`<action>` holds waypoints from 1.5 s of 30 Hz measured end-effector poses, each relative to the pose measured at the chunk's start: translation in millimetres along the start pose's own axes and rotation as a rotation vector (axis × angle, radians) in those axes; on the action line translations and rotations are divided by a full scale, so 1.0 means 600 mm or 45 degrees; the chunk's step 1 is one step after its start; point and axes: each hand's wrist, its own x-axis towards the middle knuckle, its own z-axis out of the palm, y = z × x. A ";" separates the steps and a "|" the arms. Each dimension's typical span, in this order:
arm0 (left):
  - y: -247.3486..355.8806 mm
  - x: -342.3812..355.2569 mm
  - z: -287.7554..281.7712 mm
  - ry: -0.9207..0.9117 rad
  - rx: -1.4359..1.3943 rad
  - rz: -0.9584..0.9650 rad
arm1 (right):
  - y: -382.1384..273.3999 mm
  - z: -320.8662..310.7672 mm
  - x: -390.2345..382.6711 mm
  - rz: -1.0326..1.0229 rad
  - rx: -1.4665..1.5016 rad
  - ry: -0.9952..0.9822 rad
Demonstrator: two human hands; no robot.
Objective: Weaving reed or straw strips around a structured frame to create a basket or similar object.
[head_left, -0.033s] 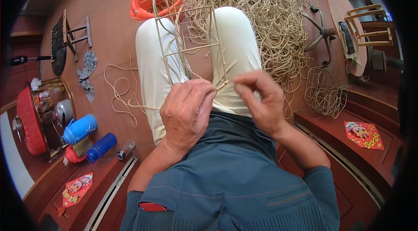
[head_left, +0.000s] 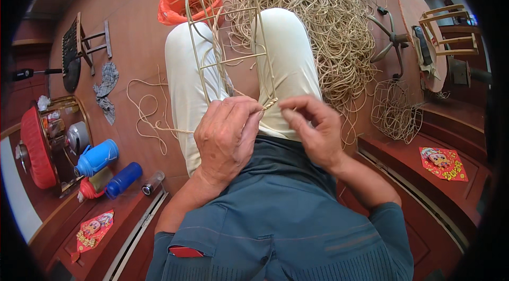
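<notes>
A wire frame (head_left: 233,62), shaped like an open box, stands between my knees and leans toward me. Pale cord is wound in a short twisted wrap (head_left: 270,104) at its near bottom corner. My left hand (head_left: 225,135) is closed beside this wrap, with cord between thumb and fingers. A loose strand of cord (head_left: 154,129) runs from the floor at the left toward that hand. Just right of the wrap is my right hand (head_left: 315,127), apart from it, its index finger and thumb drawn together. Its fingertips are blurred, so whatever they pinch is hidden.
A large heap of pale cord (head_left: 339,32) covers the floor ahead to the right. An orange-lined bucket (head_left: 168,5) stands ahead to the left. Blue flasks (head_left: 101,156) lie in view at the left. A tangled wire bundle (head_left: 397,111) and a stool (head_left: 450,29) are at the right.
My right hand has shifted slightly left, closer to the wrapped corner. My left hand and the wire frame have hardly moved.
</notes>
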 end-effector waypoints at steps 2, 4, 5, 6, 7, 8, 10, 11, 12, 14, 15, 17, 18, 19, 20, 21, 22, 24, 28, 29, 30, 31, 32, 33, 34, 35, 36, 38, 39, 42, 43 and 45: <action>0.002 0.005 -0.007 -0.089 -0.011 -0.036 | 0.011 0.012 -0.026 0.270 0.213 -0.065; 0.003 0.008 -0.011 -0.160 -0.033 -0.115 | 0.021 0.024 -0.038 0.533 0.574 -0.152; 0.004 0.009 -0.013 -0.158 -0.024 -0.102 | 0.027 0.028 -0.035 0.531 0.579 -0.147; 0.004 0.010 -0.014 -0.168 -0.036 -0.115 | 0.034 0.033 -0.026 0.529 0.678 -0.224; 0.004 0.011 -0.014 -0.185 -0.056 -0.136 | 0.040 0.037 -0.018 0.537 0.769 -0.294; 0.004 0.013 -0.014 -0.181 -0.045 -0.124 | 0.045 0.044 -0.013 0.522 0.781 -0.298; 0.004 0.014 -0.014 -0.139 -0.061 -0.090 | 0.052 0.054 -0.006 0.529 0.904 -0.370; 0.003 0.014 -0.014 -0.123 -0.060 -0.081 | 0.055 0.057 -0.004 0.528 0.907 -0.370; 0.003 0.013 -0.014 -0.131 -0.041 -0.090 | 0.058 0.059 -0.002 0.523 0.839 -0.376; 0.002 0.012 -0.016 -0.137 -0.022 -0.102 | 0.059 0.058 -0.003 0.521 0.771 -0.384; 0.001 0.013 -0.017 -0.149 -0.035 -0.093 | 0.059 0.055 -0.004 0.527 0.731 -0.367; -0.002 0.015 -0.022 -0.165 -0.048 -0.083 | 0.055 0.052 -0.007 0.534 0.693 -0.347; -0.005 0.018 -0.027 -0.222 -0.048 -0.063 | 0.053 0.050 -0.008 0.520 0.661 -0.310; -0.009 0.022 -0.030 -0.291 -0.046 -0.045 | 0.050 0.048 -0.009 0.507 0.628 -0.273; -0.013 0.027 -0.035 -0.282 -0.049 -0.042 | 0.048 0.047 -0.009 0.507 0.629 -0.271; -0.018 0.033 -0.039 -0.319 -0.019 0.013 | 0.047 0.047 -0.008 0.518 0.618 -0.270; -0.023 0.040 -0.041 -0.355 0.012 0.068 | 0.046 0.047 -0.009 0.533 0.607 -0.268; -0.032 0.054 -0.040 -0.370 0.041 0.151 | 0.046 0.049 -0.011 0.548 0.620 -0.277; -0.035 0.062 -0.029 -0.390 0.080 0.204 | 0.047 0.049 -0.021 0.638 0.591 -0.281; -0.033 0.060 -0.027 -0.378 0.079 0.202 | 0.047 0.050 -0.024 0.604 0.623 -0.286; -0.030 0.056 -0.025 -0.310 0.115 0.226 | 0.047 0.050 -0.025 0.605 0.614 -0.284; -0.027 0.052 -0.025 -0.241 0.153 0.251 | 0.047 0.051 -0.026 0.611 0.600 -0.283; -0.023 0.048 -0.024 -0.241 0.155 0.251 | 0.047 0.052 -0.027 0.603 0.606 -0.286; -0.019 0.042 -0.024 -0.256 0.183 0.215 | 0.047 0.053 -0.027 0.588 0.602 -0.308; -0.015 0.038 -0.025 -0.285 0.213 0.180 | 0.047 0.054 -0.028 0.611 0.569 -0.325; -0.012 0.033 -0.026 -0.274 0.213 0.181 | 0.047 0.054 -0.029 0.572 0.601 -0.328; -0.008 0.029 -0.028 -0.304 0.129 0.137 | 0.046 0.053 -0.031 0.577 0.589 -0.349; -0.001 0.020 -0.030 -0.335 0.045 0.090 | 0.047 0.053 -0.034 0.584 0.578 -0.371; 0.003 0.016 -0.029 -0.316 0.033 0.032 | 0.048 0.053 -0.034 0.582 0.587 -0.369; 0.009 0.011 -0.025 -0.305 0.036 -0.041 | 0.051 0.059 -0.036 0.558 0.632 -0.394; 0.009 0.011 -0.023 -0.310 0.049 -0.056 | 0.052 0.061 -0.036 0.557 0.638 -0.426; 0.007 0.013 -0.018 -0.286 0.032 -0.050 | 0.056 0.060 -0.034 0.551 0.652 -0.417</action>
